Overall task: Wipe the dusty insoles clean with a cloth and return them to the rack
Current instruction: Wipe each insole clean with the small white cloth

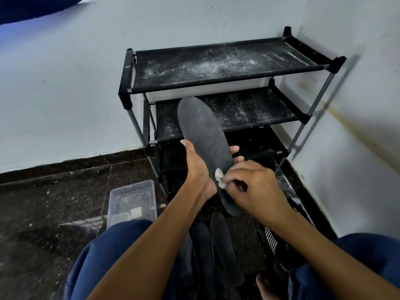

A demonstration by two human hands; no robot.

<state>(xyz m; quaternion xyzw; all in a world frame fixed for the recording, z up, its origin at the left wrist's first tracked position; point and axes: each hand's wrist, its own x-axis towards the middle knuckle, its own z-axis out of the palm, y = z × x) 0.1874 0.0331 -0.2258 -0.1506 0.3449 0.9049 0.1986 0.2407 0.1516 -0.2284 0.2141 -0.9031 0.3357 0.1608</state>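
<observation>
A black three-tier shoe rack [229,68] is seen in the corner, w/ fabric shelves stretched on grey metal tubes & black plastic joints; top and middle shelves are speckled w/ white dust. It is flanked by pale painted walls [65,87], scuffed in places. In front of the rack, a dark insole [205,144] is held up, toe end tilted away, blocking part of the middle shelf. It's flat, matte, long-oval, faintly grey w/ dust. It is gripped from below by the left hand [198,169], thumb along the near edge, fingertips curled round the far edge. A small whitish cloth [220,177], crumpled and fuzzy, is pinched in the right hand [257,189] and pressed onto the insole's heel half. Lower down, more dark insoles [225,247] are laid side by side on the speckled dark stone floor [43,213], between blue-trousered knees [112,245]. A clear plastic box [132,202], rectangular, is set on the floor left of the rack; contents can't be made out. A black-and-white striped item [271,237] is partly hidden under the right forearm.
</observation>
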